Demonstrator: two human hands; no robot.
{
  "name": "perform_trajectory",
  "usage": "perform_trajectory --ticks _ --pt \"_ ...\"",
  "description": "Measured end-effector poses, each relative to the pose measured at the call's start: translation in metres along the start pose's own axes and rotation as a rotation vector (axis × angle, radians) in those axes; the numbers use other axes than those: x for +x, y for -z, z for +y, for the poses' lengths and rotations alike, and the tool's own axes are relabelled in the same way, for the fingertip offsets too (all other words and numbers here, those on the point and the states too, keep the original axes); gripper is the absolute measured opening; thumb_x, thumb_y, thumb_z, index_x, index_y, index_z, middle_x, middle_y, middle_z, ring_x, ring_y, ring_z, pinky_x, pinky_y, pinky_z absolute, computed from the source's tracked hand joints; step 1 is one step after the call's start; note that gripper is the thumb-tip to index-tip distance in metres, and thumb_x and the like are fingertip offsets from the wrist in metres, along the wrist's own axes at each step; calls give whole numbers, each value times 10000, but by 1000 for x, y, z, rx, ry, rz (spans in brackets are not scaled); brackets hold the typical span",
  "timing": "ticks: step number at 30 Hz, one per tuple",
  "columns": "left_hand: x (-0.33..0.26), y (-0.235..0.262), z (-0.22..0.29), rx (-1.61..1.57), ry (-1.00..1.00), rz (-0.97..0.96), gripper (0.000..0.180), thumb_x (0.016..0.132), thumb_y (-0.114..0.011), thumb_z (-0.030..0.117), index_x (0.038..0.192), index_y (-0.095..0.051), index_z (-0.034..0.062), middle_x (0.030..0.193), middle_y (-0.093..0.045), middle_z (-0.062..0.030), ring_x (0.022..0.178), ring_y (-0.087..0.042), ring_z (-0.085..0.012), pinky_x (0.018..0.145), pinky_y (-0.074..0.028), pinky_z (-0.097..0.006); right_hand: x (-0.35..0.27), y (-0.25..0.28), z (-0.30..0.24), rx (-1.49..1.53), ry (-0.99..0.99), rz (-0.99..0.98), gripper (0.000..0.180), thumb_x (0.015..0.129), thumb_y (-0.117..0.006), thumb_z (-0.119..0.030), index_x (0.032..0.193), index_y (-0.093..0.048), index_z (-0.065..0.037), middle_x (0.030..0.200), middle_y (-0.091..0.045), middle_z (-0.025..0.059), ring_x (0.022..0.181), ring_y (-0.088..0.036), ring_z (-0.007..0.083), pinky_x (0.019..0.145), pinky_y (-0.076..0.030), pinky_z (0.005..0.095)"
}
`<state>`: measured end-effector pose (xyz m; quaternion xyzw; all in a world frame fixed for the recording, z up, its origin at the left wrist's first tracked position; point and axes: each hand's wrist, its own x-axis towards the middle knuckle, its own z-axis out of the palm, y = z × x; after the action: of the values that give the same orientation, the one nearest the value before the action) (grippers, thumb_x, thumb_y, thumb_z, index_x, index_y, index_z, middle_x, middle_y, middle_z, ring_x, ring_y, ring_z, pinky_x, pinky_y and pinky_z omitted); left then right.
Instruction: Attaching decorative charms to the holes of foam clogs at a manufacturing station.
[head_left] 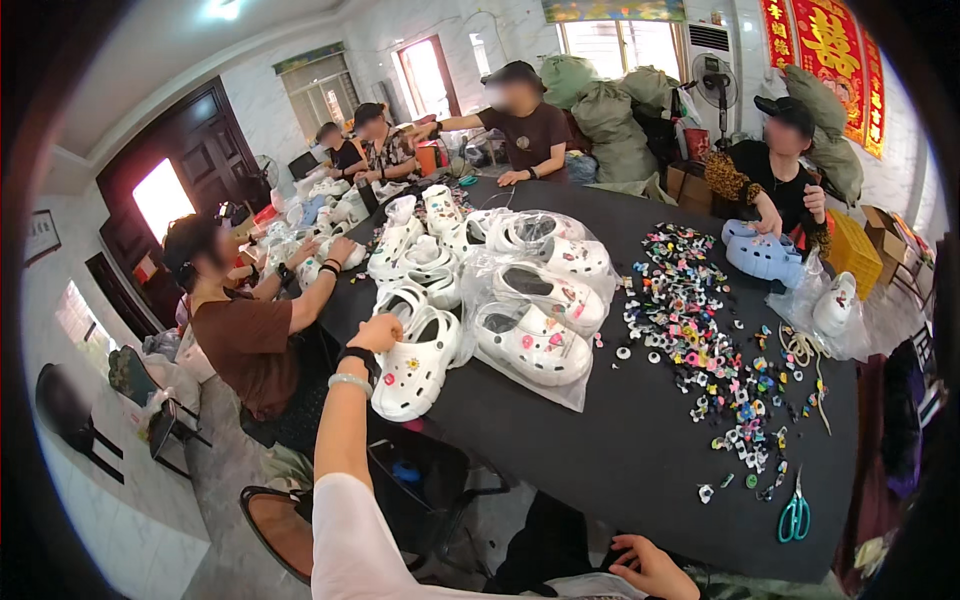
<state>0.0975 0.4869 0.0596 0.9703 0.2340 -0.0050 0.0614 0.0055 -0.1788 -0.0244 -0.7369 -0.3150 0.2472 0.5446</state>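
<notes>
Head view: white clog [415, 365] under left grip [377, 332]

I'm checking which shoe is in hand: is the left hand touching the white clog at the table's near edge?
Touching. In the head view the left hand rests closed on the white clog, at its heel end, with no gap showing.

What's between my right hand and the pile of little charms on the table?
Nothing visible blocks it. The right hand rests low by the table's near edge, and the bare black tabletop runs from there up to the charms. The teal scissors lie off to the right, out of that line.
</notes>
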Motion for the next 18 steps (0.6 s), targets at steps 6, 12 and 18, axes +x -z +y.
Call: perform_trajectory --ticks 6,12,18 --pt "3 0 3 -79 -181 149 223 650 -584 -89 707 -748 51 895 -657 -185 925 -656 -341 823 -516 -392 16 -2 0 -63 -48 -100 463 889 -715 -114 1286 -505 -7 1071 -615 126 872 -647 188 725 -523 297" --pt "-4 -29 -23 -303 -219 414 269 697 -577 -45 857 -764 66 1004 -638 -161 1019 -605 -344 915 -483 -387 23 0 -8 -83 -131 -179 513 885 -736 -184 1299 -503 9 1224 -610 141 968 -691 199 775 -547 302" --pt "-47 -60 22 -170 27 234 1347 595 -891 511 1564 -80 43 1542 -139 -363 1453 -151 -487 1166 -222 -555 9 9 22 -24 -124 -125 518 881 -734 -137 1314 -489 9 1221 -613 134 956 -688 189 729 -548 285"
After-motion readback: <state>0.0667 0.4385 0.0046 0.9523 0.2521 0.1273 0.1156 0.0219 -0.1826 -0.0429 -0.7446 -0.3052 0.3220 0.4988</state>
